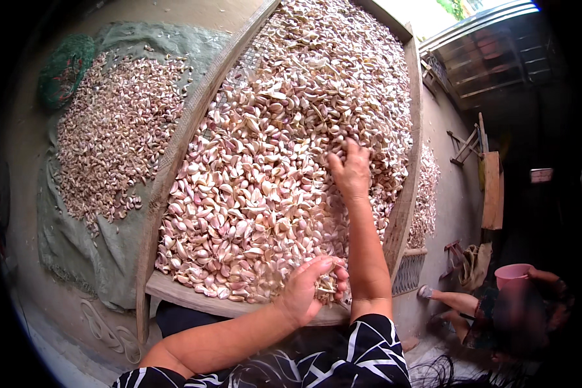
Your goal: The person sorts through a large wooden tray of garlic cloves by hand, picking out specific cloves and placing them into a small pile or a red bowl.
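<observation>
A wide wood-framed mesh tray (191, 132) in front of me is heaped with loose garlic cloves (246, 187), whitish and purple-pink. My left hand (307, 288) is by the tray's near edge, its fingers curled round a small clump of garlic bits (326, 284); their exact make-up is hard to see. My right hand (352, 169) reaches over the middle right of the heap, back upward. Its thumb and fingers are apart and touch the cloves, and I see nothing held in them.
On the left, more cloves (119, 129) lie on a green cloth (90, 258) beside a green mesh basket (64, 71). Another pile of cloves (425, 194) is past the tray's right rail. At lower right a person (517, 310) holds a pink basin (512, 274).
</observation>
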The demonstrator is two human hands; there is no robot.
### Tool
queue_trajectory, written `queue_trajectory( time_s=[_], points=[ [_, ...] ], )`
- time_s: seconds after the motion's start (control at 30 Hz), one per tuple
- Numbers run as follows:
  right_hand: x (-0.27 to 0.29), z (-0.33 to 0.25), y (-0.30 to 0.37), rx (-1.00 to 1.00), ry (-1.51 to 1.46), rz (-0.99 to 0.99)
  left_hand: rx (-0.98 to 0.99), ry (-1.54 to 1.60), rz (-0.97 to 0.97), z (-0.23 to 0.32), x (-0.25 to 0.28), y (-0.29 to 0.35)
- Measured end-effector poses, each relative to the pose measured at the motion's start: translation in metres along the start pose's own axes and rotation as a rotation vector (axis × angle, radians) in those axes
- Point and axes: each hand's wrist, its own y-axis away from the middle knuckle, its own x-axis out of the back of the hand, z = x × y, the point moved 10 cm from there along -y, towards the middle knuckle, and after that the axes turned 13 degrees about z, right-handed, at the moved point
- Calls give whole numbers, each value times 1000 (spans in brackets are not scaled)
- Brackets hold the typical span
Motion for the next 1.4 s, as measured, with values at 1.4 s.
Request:
queue_trajectory(
  time_s=[1.4],
  points=[
    [87, -21, 73, 1, -628, -160, -20, 51, -69, 11, -5, 6]
  ],
)
